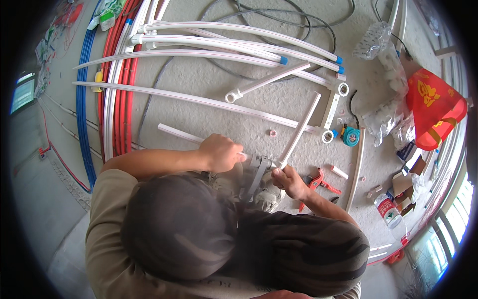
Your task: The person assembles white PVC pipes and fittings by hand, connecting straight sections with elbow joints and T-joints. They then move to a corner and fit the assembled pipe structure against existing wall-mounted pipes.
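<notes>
Knees in dark patterned trousers fill the lower part of my feed, nearest the lens. Just beyond them, from my remote post, I log the left hand with its fingers clenched round a white pipe, whose longer free part runs out to the left, low over the concrete floor. Right hand: fingers grasping the lower end of a slanted pipe, also white, which leans up and away to the right. Grey metal tool sits between the two hands, close to both pipe ends; whether either end touches it I cannot tell. Red cutter on the floor just right of the right hand, a short white offcut near it. Farther out, a teal tape measure lies near a joined frame of pipe with a round-mouthed elbow. Long white pipes, several blue-capped, spread across the far floor over grey cable. Left side: bundled red pipes and blue pipes. Right side: red bag, clear plastic bottle lying tipped over.
</notes>
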`<action>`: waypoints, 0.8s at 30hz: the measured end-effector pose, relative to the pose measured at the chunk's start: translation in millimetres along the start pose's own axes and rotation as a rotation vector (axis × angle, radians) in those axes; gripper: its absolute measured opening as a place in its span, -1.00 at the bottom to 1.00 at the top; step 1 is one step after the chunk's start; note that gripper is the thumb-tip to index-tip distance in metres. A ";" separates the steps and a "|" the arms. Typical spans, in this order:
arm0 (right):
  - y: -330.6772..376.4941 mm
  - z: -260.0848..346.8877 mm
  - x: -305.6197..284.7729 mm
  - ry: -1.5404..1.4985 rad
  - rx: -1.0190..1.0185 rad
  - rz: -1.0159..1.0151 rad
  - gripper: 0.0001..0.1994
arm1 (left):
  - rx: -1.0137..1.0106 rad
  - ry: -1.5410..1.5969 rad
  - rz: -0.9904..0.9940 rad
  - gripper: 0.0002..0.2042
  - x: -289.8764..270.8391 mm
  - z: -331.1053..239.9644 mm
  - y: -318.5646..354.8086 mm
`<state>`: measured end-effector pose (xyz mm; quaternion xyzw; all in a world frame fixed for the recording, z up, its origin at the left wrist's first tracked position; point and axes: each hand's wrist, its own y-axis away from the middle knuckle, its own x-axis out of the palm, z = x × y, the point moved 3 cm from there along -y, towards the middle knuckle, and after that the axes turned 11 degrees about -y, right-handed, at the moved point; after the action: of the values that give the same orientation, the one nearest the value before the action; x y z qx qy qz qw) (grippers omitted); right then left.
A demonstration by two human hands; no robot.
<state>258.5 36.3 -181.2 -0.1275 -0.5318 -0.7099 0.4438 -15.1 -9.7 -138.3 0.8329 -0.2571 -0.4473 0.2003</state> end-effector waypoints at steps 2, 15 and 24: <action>0.2 0.8 0.7 0.001 0.002 0.003 -0.73 | 0.002 0.002 0.007 -0.69 0.4 -0.9 -0.1; -0.2 7.2 6.9 -0.059 -0.002 0.016 -0.70 | -0.004 0.004 0.005 -0.69 -0.5 -2.9 0.4; -0.4 3.6 3.2 0.006 -0.028 0.008 -0.63 | -0.004 0.018 0.022 -0.69 2.7 -0.5 -0.6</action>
<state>255.3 37.9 -178.0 -0.1336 -0.5198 -0.7160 0.4464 -13.3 -10.8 -140.1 0.8336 -0.2637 -0.4381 0.2090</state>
